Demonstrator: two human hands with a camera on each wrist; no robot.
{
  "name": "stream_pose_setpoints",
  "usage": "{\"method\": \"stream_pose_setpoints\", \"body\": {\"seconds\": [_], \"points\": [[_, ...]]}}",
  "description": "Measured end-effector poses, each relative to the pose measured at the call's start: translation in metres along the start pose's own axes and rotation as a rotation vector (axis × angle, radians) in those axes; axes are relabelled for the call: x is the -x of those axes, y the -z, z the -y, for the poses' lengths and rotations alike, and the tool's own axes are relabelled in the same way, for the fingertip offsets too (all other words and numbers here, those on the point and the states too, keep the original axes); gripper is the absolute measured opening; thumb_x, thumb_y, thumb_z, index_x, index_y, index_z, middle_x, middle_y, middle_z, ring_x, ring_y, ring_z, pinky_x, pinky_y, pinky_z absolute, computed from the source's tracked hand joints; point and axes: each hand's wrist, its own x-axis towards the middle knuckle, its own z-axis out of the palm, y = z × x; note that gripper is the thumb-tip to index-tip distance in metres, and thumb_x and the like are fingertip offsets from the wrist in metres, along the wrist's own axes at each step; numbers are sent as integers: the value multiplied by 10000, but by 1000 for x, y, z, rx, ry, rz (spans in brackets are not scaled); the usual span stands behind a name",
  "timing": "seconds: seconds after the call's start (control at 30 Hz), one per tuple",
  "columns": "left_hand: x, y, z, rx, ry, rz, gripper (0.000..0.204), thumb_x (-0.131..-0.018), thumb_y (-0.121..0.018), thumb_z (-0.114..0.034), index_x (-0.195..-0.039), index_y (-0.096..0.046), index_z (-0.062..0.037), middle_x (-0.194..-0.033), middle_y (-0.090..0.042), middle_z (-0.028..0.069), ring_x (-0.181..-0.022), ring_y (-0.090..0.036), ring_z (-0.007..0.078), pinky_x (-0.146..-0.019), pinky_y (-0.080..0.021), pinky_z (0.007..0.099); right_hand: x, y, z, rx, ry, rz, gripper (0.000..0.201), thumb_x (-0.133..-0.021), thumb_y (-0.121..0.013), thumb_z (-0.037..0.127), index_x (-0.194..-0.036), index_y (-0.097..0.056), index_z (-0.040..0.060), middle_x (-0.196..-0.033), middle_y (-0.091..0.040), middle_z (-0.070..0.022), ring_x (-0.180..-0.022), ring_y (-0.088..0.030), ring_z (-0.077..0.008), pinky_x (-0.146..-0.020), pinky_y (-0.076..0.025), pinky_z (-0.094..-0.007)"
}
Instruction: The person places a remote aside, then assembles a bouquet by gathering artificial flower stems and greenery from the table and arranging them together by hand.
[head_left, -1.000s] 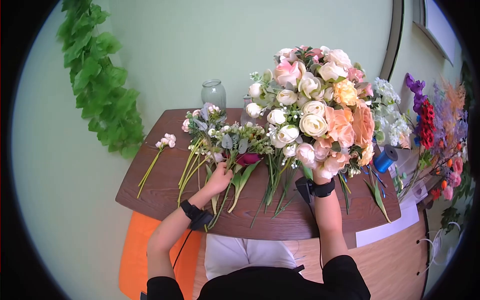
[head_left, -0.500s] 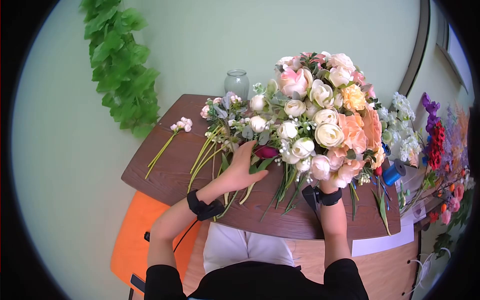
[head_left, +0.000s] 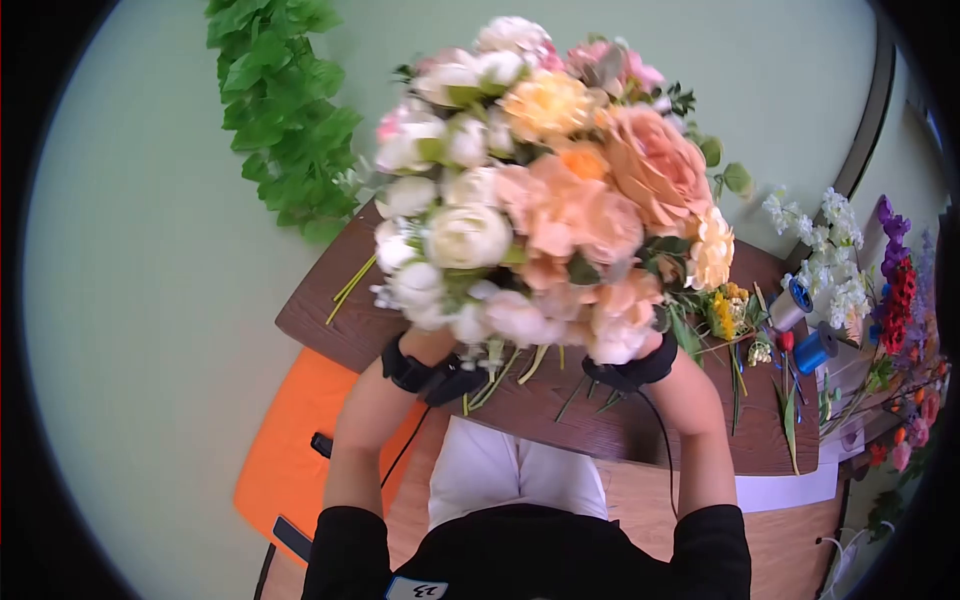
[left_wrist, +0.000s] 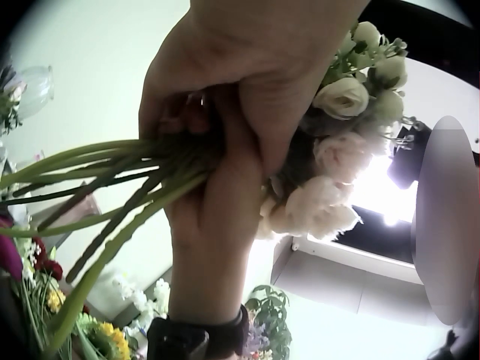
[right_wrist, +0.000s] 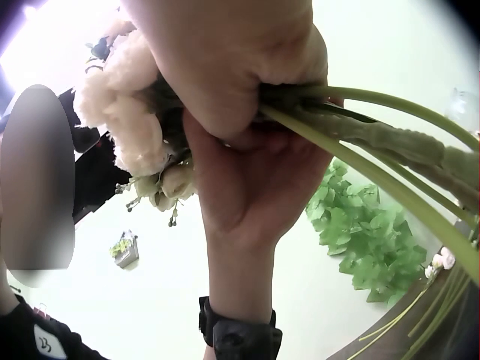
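Note:
A large bouquet [head_left: 560, 210] of white, pink, peach and yellow flowers is held up over the table, its blooms blurred in the head view. Beneath the blooms, my left hand [left_wrist: 247, 45] and my right hand [right_wrist: 232, 60] grip the gathered stems [left_wrist: 112, 172] together, with fingers wrapped round them. The hands overlap at the binding point. Long green stem ends stick out below the grip in both wrist views. From the head, the flowers hide most of both hands.
The brown table [head_left: 310, 310] carries loose cut stems [head_left: 352, 285]. At its right lie a blue spool [head_left: 815, 348], a second spool [head_left: 791, 303] and small yellow flowers [head_left: 728, 312]. White flower sprays [head_left: 840, 260] stand beyond. An orange seat [head_left: 290, 440] is at the left.
My left hand has left the loose flowers on the table and joined the right at the bouquet's stems. The bouquet has moved left and nearer the head camera, and has turned.

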Motion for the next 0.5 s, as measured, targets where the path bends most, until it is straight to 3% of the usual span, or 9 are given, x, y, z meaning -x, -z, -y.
{"method": "stream_pose_setpoints", "body": {"seconds": [0.13, 0.23, 0.3, 0.33, 0.37, 0.4, 0.43, 0.5], "points": [[24, 49, -15, 116, 29, -106, 435, -740, -606, -201, -1125, -455, -64, -1101, -480, 89, -1001, -460, 218, -891, -345, 329, -9, -5, -4, -4, 20, 29, 292, -693, -639, 139, -932, -497, 50, -855, -541, -53, -827, -512, -169, -711, -432, -309], [31, 63, -19, 207, 51, -191, 412, -754, -593, -190, -1122, -456, -64, -1095, -484, 85, -988, -469, 206, -875, -363, 317, -11, -6, -4, -7, 29, 54, 293, -691, -641, 139, -931, -499, 49, -856, -543, -53, -832, -514, -170, -715, -431, -310], [34, 65, -20, 267, 63, -250, 397, -764, -584, -183, -1121, -457, -65, -1091, -486, 82, -980, -474, 197, -863, -375, 309, -47, -33, -14, -8, 36, 73, 294, -689, -642, 139, -930, -500, 49, -857, -544, -53, -834, -515, -171, -718, -430, -310], [162, 31, -56, 298, 68, -279, 389, -769, -580, -180, -1120, -457, -65, -1090, -487, 81, -976, -477, 193, -858, -381, 305, -61, -42, -17, -8, 41, 83, 295, -688, -643, 139, -929, -500, 48, -857, -545, -54, -836, -516, -171, -720, -430, -310], [164, 32, -57, 328, 73, -307, 381, -774, -575, -176, -1119, -457, -65, -1088, -489, 79, -972, -480, 189, -852, -386, 300, -63, -47, -16, -7, 45, 92, 295, -687, -644, 139, -929, -501, 48, -857, -546, -54, -837, -516, -171, -721, -430, -311], [32, 76, -21, 359, 78, -336, 374, -779, -571, -172, -1118, -457, -65, -1086, -490, 78, -968, -483, 185, -846, -392, 296, -62, -49, -15, -6, 48, 101, 296, -686, -644, 139, -928, -501, 48, -858, -546, -54, -839, -517, -172, -723, -429, -311], [22, 87, -19, 392, 82, -366, 366, -784, -566, -169, -1118, -458, -65, -1084, -491, 76, -964, -486, 181, -841, -398, 292, -64, -55, -16, -75, 72, 96, 381, -659, -650, 160, -994, -505, 52, -963, -550, -89, -924, -525, -209, -798, -421, -308], [32, 87, -22, 455, 89, -420, 351, -794, -558, -162, -1116, -458, -65, -1080, -494, 73, -955, -492, 173, -829, -410, 284, -67, -54, 3, 217, 74, 189, 411, -633, -641, 142, -1007, -498, 48, -969, -537, -109, -900, -528, -250, -791, -423, -317]]}}
